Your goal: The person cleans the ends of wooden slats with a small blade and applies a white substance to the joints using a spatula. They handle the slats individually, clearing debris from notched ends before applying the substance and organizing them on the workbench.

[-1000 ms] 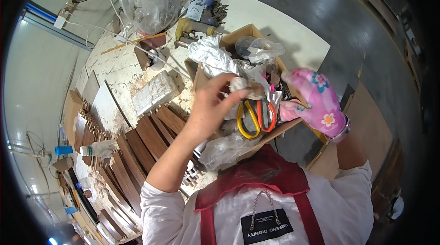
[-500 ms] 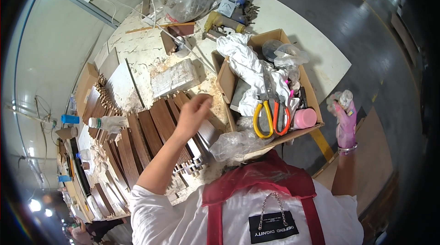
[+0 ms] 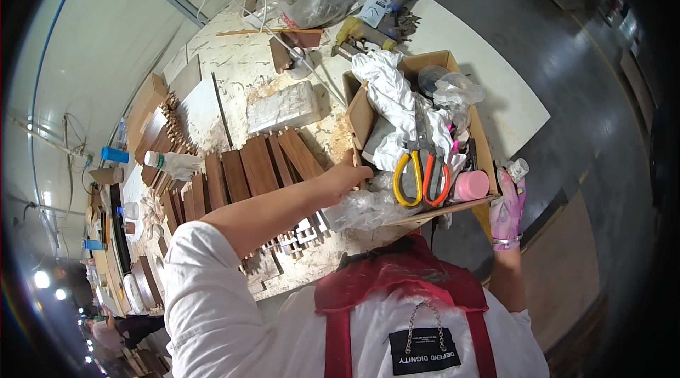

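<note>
Left hand [image 3: 352, 174] and gloved right hand [image 3: 508, 201]: since the earlier frame, the left has come across from above the wooden slats [image 3: 259, 165] to the left side of the cardboard box [image 3: 360, 117], and the right has come in from well apart to the box's front right corner.
Bare fingers: the left hand's are bent at the left wall, partly hidden; I cannot tell whether they have closed on it.
Pink glove: the right hand is holding a small white cylinder [image 3: 518, 169], whose pale end shows above the fingers; whether the palm also touches the cardboard is unclear.
Work at the box: with a hand at each side, it looks like the box is being taken hold of or steadied.
Next move: from this pose, it would call for an even grip on both sides, with the cylinder kept secure.
Box and hands: it sits on the table [image 3: 489, 59] between them, left wall by the left hand, right corner just beside the right.
Box contents: scissors [image 3: 423, 143] lie handles toward the wearer, between white cloth [image 3: 386, 84] and a pink-lidded jar [image 3: 472, 185].
</note>
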### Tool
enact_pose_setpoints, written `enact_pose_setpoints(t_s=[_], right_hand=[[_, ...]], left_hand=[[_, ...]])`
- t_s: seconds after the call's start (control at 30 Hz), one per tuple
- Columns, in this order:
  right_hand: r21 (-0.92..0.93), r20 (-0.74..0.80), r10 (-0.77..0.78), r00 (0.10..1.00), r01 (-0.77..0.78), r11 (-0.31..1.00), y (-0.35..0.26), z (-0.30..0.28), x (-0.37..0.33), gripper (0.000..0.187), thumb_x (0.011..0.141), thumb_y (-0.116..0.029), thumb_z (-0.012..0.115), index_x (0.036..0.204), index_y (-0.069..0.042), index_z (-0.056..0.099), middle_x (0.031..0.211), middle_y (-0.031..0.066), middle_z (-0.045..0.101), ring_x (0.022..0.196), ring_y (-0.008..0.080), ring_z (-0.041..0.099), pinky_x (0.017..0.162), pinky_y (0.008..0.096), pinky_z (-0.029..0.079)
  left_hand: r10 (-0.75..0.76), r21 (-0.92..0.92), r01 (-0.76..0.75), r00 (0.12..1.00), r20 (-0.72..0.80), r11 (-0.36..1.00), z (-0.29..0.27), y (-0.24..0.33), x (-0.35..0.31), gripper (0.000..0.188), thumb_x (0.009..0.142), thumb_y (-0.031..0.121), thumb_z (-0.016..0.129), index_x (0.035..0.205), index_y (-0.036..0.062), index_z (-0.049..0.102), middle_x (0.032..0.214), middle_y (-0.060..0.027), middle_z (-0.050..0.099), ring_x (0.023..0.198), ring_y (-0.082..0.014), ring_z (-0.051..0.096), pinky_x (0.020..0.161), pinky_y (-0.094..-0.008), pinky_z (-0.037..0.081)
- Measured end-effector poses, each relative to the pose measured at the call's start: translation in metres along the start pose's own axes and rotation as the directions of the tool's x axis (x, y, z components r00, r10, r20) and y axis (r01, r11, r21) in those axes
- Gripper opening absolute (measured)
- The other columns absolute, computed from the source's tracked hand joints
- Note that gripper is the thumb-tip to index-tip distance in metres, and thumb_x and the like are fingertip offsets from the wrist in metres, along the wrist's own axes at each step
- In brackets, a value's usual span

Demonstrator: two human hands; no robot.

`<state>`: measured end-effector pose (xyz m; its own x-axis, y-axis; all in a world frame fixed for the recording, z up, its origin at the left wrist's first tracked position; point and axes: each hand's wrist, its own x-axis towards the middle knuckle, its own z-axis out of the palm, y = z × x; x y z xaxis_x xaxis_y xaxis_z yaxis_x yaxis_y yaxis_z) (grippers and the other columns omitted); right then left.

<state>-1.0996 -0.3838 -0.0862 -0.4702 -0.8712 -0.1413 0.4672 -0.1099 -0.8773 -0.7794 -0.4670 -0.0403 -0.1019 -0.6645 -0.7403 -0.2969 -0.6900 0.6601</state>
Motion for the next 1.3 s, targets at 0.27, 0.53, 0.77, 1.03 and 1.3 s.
enact_pose_setpoints(t_s=[0.27, 0.53, 0.77, 1.03, 1.3], right_hand=[[-0.104, 0.034, -0.149, 0.988, 0.152, 0.983, 0.053, -0.043, 0.015, 0.041, 0.091, -0.013, 0.052, 0.131, -0.003, 0.047, 0.131, 0.0096, 0.050, 0.125, 0.0189, 0.045, 0.101, 0.0367, 0.039], [-0.058, 0.066, -0.208, 0.976, 0.212, 0.976, -0.047, 0.025, -0.045, 0.035, 0.092, -0.011, 0.052, 0.125, 0.000, 0.049, 0.123, 0.0116, 0.053, 0.111, 0.0211, 0.054, 0.094, 0.0347, 0.045], [-0.084, 0.399, -0.323, 0.858, 0.385, 0.919, -0.052, 0.170, -0.046, 0.031, 0.093, -0.008, 0.051, 0.122, 0.002, 0.052, 0.118, 0.0149, 0.059, 0.107, 0.0189, 0.058, 0.093, 0.0312, 0.046], [0.044, 0.592, 0.092, 0.801, -0.146, 0.988, -0.008, 0.196, -0.039, 0.034, 0.078, 0.004, 0.062, 0.111, -0.002, 0.054, 0.099, 0.0069, 0.060, 0.087, 0.0157, 0.059, 0.080, 0.0304, 0.048], [-0.248, 0.358, 0.276, 0.892, -0.194, 0.949, 0.019, 0.176, -0.058, 0.033, 0.079, -0.004, 0.063, 0.110, -0.003, 0.052, 0.096, 0.0064, 0.059, 0.085, 0.0165, 0.059, 0.076, 0.0312, 0.048]], left_hand=[[0.243, -0.015, -0.242, 0.969, 0.056, 0.970, 0.007, -0.009, -0.005, 0.062, 0.082, 0.003, 0.048, 0.141, 0.0041, 0.029, 0.108, -0.0127, 0.055, 0.089, -0.0195, 0.053, 0.078, -0.0316, 0.048], [0.386, -0.251, -0.365, 0.922, 0.037, 0.897, -0.025, 0.005, -0.098, 0.049, 0.086, 0.007, 0.047, 0.134, 0.0024, 0.038, 0.113, -0.0112, 0.053, 0.103, -0.0188, 0.053, 0.089, -0.0336, 0.047], [0.244, -0.220, -0.347, 0.888, -0.391, 0.912, -0.128, 0.012, -0.177, 0.034, 0.085, 0.016, 0.055, 0.115, -0.0010, 0.053, 0.099, -0.0121, 0.062, 0.089, -0.0222, 0.063, 0.081, -0.0341, 0.052], [0.298, -0.124, -0.483, 0.701, -0.648, 0.867, -0.339, 0.006, -0.125, 0.025, 0.082, 0.022, 0.056, 0.095, 0.0015, 0.063, 0.085, -0.0102, 0.064, 0.077, -0.0198, 0.060, 0.073, -0.0311, 0.048], [0.410, 0.148, -0.552, 0.387, -0.826, 0.820, -0.458, 0.054, 0.021, 0.022, 0.076, 0.016, 0.058, 0.090, -0.0012, 0.060, 0.074, -0.0091, 0.057, 0.063, -0.0195, 0.049, 0.056, -0.0332, 0.038]])
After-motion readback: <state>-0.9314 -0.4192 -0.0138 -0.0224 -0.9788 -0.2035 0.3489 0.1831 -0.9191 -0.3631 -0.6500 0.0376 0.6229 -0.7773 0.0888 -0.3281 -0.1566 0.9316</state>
